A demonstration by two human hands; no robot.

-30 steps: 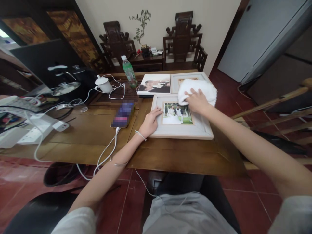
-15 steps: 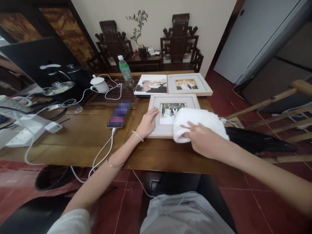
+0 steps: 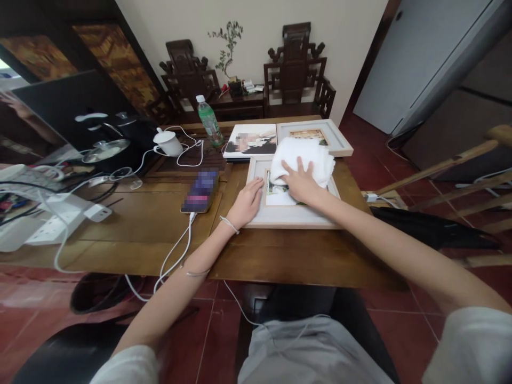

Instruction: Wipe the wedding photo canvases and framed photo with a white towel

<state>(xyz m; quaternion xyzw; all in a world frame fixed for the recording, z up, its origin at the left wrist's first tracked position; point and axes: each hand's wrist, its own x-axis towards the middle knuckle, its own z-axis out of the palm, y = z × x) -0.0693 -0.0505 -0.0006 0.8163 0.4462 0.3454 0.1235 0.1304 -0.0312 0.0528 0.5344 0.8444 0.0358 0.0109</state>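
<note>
A white-framed photo (image 3: 296, 216) lies flat on the wooden table (image 3: 152, 213) in front of me. My left hand (image 3: 247, 202) rests on the frame's left edge, fingers stretched flat, holding nothing. My right hand (image 3: 299, 181) presses a folded white towel (image 3: 308, 156) down onto the glass over the picture, fingers spread on top of the cloth. The towel hides most of the photo and the frame's upper part.
Beyond lie a second white frame (image 3: 336, 140) and a photo print (image 3: 250, 140). A phone (image 3: 200, 191) on a white cable, a green bottle (image 3: 210, 121), a white teapot (image 3: 168, 143) and a power strip (image 3: 60, 218) sit to the left. Carved chairs (image 3: 298, 80) stand behind.
My right hand has slid the towel from the frame's lower right corner up and left onto the middle of the picture. The left hand has stayed on the frame's left edge.
</note>
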